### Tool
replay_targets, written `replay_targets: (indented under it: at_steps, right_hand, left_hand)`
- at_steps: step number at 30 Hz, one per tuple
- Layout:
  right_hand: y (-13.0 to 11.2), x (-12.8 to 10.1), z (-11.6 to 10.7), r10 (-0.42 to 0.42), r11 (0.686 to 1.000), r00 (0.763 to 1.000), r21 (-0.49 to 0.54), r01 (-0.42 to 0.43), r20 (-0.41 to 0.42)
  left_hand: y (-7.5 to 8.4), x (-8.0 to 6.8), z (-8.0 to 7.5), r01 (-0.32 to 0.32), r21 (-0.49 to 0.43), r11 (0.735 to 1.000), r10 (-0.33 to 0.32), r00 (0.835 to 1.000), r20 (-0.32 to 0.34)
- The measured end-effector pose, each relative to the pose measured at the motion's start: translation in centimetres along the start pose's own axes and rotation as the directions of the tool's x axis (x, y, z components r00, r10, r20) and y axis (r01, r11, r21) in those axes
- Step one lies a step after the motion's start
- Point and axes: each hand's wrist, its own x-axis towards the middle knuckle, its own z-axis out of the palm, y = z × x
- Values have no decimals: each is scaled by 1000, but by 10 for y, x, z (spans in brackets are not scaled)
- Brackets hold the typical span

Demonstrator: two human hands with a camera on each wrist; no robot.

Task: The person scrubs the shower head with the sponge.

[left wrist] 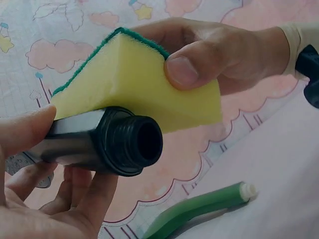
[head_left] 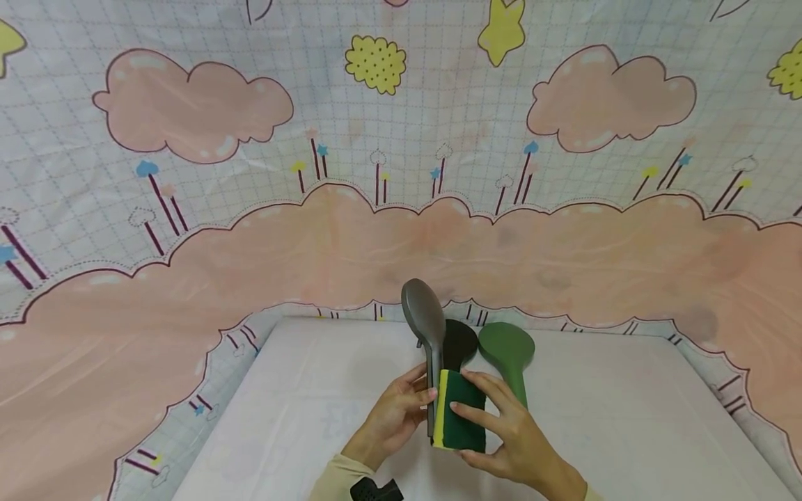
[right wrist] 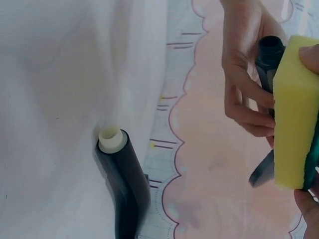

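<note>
My left hand [head_left: 416,396] grips the handle of a grey shower head [head_left: 425,321] and holds it upright above the table. In the left wrist view its black threaded end [left wrist: 130,143] points at the camera. My right hand [head_left: 482,417] holds a sponge [head_left: 460,412], yellow with a dark green scouring face. The thumb [left wrist: 185,69] and fingers pinch it, and it presses against the handle's right side. In the right wrist view the yellow sponge [right wrist: 294,112] lies flat against the grey handle [right wrist: 270,52], with left fingers [right wrist: 246,104] wrapped around that handle.
A black shower head [head_left: 460,341] and a green shower head [head_left: 507,349] lie on the white table cover [head_left: 301,403], just beyond my hands. A dark handle with a pale threaded end [right wrist: 113,142] lies on the cloth. A cartoon cloud-print sheet [head_left: 188,111] hangs behind.
</note>
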Motion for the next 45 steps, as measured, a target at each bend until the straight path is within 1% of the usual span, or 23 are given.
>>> replay_targets:
  at_steps: [4, 7, 11, 16, 21, 27, 35, 41, 45]
  right_hand:
    - [1, 1, 0, -17, 1000, 1000, -14, 17, 5]
    - [2, 3, -1, -8, 999, 1000, -33, 8, 13]
    - [6, 7, -4, 12, 999, 1000, -48, -11, 15]
    - [11, 11, -5, 3, 999, 1000, -36, -3, -11]
    - [16, 11, -6, 27, 999, 1000, -36, -28, -14]
    - [18, 11, -6, 44, 999, 999, -29, -44, -18]
    - [13, 8, -3, 37, 999, 998, -6, -37, -50]
    - [7, 2, 3, -4, 1000, 998, 16, 5, -70]
    - [-1, -2, 5, -9, 1000, 999, 15, 9, -42]
  left_hand:
    - [0, -2, -1, 4, 60, 998, -2, 999, -38]
    - [-2, -3, -2, 3, 93, 996, 1, 999, -48]
    - [-3, -2, -2, -3, 113, 994, 9, 999, -52]
    - [-6, -4, -1, 16, 109, 994, -9, 998, -62]
    - [-7, -5, 1, 24, 118, 993, -17, 998, -63]
    - [-8, -5, 3, 44, 108, 993, -37, 997, -69]
    - [-7, 0, 6, 13, 87, 996, -7, 998, -63]
    - [-8, 3, 7, -4, 82, 997, 12, 995, -104]
    - [-7, 5, 8, -7, 90, 996, 21, 988, -151]
